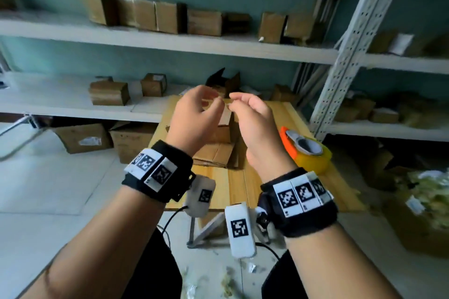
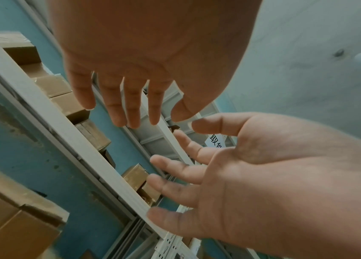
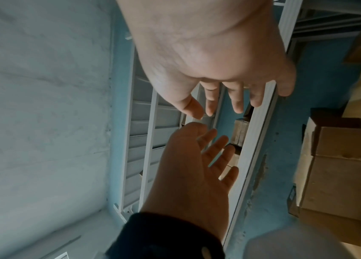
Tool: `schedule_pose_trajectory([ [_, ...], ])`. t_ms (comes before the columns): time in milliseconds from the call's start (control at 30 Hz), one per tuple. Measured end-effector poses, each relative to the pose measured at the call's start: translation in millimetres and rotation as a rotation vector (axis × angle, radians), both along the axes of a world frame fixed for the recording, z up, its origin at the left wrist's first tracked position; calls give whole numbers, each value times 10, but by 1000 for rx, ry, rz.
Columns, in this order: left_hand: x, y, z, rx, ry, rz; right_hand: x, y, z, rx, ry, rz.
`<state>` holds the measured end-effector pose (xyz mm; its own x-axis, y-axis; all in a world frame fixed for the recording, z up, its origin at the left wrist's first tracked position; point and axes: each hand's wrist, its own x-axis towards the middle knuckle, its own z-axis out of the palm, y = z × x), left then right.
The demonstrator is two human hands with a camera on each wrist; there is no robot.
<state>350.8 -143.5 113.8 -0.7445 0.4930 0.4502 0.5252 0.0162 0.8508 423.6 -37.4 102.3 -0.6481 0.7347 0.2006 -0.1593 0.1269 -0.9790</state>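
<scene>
A shelf (image 1: 48, 102) at the left carries small brown boxes. The left grip (image 1: 192, 114) hangs released above the tabletop (image 1: 233, 187), fingers loosely bent, holding nothing. Below and between both grips, a cardboard box (image 1: 224, 128) sits on the tabletop. The right grip (image 1: 255, 126) is likewise released, close to the left without touching. A tape dispenser (image 1: 306, 150) lies at the tabletop's right edge.

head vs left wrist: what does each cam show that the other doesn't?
Head only: the wooden table, the tape dispenser and flat cardboard on it, and the wristbands. Left wrist only: the ceiling and a printed white label. Both: left hand and right hand, fingers loose, holding nothing, fingertips close together; shelves of cardboard boxes.
</scene>
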Motion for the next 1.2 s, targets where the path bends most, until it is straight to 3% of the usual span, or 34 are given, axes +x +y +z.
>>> schedule_pose_trajectory([
  [233, -353, -24, 234, -60, 209, 105, 100, -193, 183, 31, 27, -19],
  [433, -981, -337, 316, -201, 233, 238, 16, -191, 107, 13, 5, -30],
  [767, -1073, 230, -109, -327, -50, 137, -300, 244, -244, -7, -42, -37],
  [933, -1198, 448, -443, -359, -248, 121, -451, 460, -468, -163, -84, 0],
  [1100, -1439, 581, -796, -382, -349, 223, -620, 609, -543, -302, -125, 68],
  [1200, -1526, 591, -937, -270, -440, 310, -656, 755, -597, -322, -122, 41],
])
